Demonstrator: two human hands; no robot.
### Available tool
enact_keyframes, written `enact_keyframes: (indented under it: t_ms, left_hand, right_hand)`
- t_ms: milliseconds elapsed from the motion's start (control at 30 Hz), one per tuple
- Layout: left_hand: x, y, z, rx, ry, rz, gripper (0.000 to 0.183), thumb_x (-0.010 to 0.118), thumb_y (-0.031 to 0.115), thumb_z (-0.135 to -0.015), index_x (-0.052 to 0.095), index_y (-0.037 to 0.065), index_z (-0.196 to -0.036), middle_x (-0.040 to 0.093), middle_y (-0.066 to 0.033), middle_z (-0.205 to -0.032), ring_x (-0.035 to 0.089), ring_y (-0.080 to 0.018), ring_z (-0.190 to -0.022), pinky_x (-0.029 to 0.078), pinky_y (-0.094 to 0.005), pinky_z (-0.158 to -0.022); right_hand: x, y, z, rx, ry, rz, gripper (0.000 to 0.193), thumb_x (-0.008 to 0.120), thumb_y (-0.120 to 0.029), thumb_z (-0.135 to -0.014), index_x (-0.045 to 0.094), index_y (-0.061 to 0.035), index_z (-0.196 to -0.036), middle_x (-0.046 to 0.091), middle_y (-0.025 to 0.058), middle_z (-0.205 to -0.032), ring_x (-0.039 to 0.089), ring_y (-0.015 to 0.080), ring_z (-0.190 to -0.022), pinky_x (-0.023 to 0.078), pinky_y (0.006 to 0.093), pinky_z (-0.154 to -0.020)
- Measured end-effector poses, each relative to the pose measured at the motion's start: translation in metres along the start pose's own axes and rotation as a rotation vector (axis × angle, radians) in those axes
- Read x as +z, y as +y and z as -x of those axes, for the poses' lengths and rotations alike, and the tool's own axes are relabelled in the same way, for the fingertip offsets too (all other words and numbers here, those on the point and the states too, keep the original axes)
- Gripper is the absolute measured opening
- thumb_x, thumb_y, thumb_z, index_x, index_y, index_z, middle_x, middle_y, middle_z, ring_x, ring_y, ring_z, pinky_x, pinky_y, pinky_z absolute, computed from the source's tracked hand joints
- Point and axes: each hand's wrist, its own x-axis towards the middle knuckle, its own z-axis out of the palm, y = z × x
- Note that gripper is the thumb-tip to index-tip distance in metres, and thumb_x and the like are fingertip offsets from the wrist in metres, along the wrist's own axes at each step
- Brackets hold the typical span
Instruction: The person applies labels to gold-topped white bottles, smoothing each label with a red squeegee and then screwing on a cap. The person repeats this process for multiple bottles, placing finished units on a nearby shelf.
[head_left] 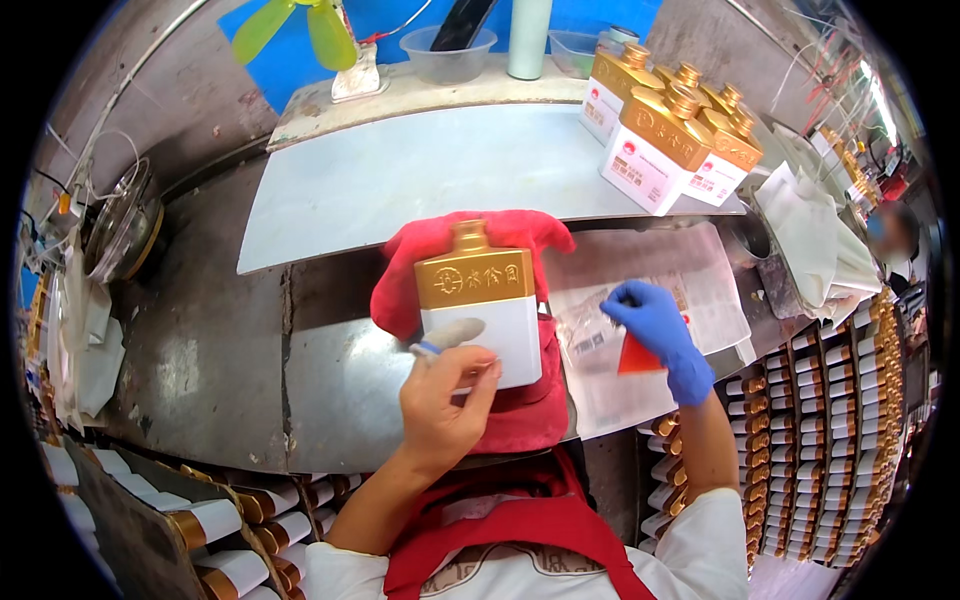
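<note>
A flat bottle with a gold shoulder and neck and a plain white body lies on a red cloth, neck away from me. Over its white lower part is my left hand, bare except for a greyish cover with a blue band on one finger. That finger stretches across the bottle, while the thumb and other fingers curl together; anything between them is too small to make out. To the right, my right hand in a blue glove grips a red-orange scraper. Its fingertips touch a clear sheet bearing small prints.
Printed paper lies under the clear sheet. Several gold-and-white bottles with labels stand on a pale board at the back right. A green fan is behind. Racks of bottles flank me at the lower right and lower left.
</note>
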Motion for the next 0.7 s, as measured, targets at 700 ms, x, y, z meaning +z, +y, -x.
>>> enact_keyframes:
  t_ms: [700]
  left_hand:
    - [-0.043, -0.045, 0.004, -0.177, 0.206, -0.246, 0.013, 0.066, -0.006, -0.076, 0.062, -0.001, -0.088, 0.058, -0.0170, -0.110, 0.061, -0.0171, -0.085, 0.052, -0.0246, -0.069]
  right_hand:
    - [-0.044, 0.042, -0.134, -0.207, -0.077, 0.614, 0.095, 0.078, -0.056, -0.057, 0.047, -0.0047, -0.131, 0.052, 0.0206, -0.129, 0.051, 0.0335, -0.118, 0.041, 0.0373, -0.098]
